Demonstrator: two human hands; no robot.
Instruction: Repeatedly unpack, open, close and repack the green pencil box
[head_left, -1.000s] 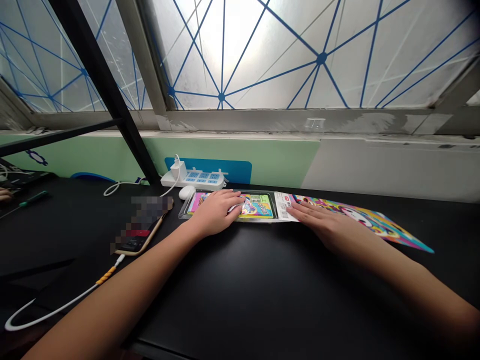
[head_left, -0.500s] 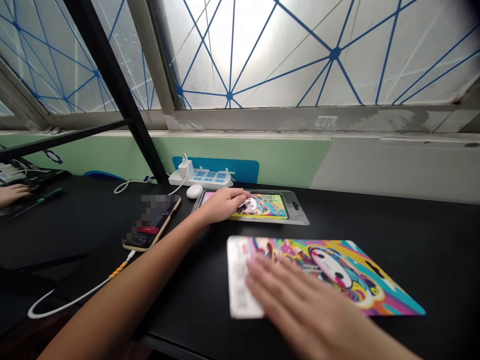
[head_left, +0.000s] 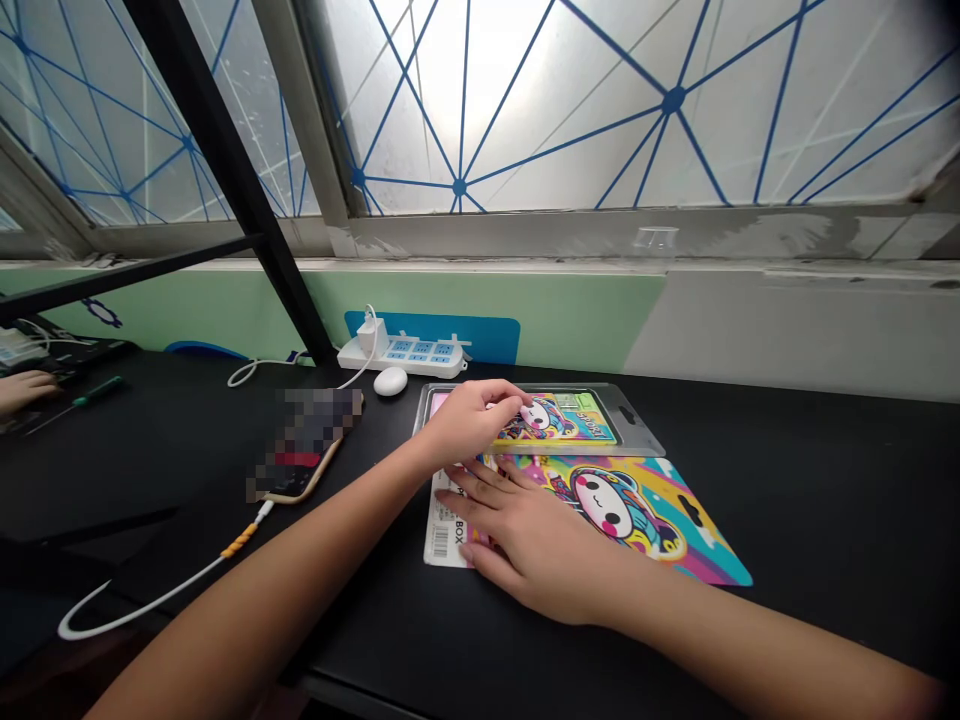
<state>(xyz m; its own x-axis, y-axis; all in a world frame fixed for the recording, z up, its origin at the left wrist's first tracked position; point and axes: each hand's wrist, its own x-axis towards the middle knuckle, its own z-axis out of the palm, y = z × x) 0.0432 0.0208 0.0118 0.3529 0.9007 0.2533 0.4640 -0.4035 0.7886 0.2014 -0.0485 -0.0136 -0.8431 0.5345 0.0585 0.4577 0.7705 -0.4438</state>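
At the back of the black desk lies a clear plastic blister pack [head_left: 637, 425] with a bright cartoon-printed piece [head_left: 577, 415] inside. My left hand [head_left: 472, 420] rests on its left part, thumb and fingers bent close together; the far fingers are partly hidden. Just in front lies a colourful backing card [head_left: 645, 510] with a cartoon character, a white strip with a barcode and a hang hole. My right hand [head_left: 532, 535] lies palm down on the card's left half, fingers stretched out and a little apart. The card's back edge meets the pack's front edge.
A phone [head_left: 307, 450] with a white charging cable [head_left: 150, 610] lies on the left. Behind are a white power strip [head_left: 420, 355] and a small round white object [head_left: 391, 381]. At far left, another person's hand [head_left: 26, 388] is near a green-handled screwdriver [head_left: 97, 392].
The blister pack has slid right under my left hand. My right hand has moved left and away from me with the card, bringing it up against the pack.
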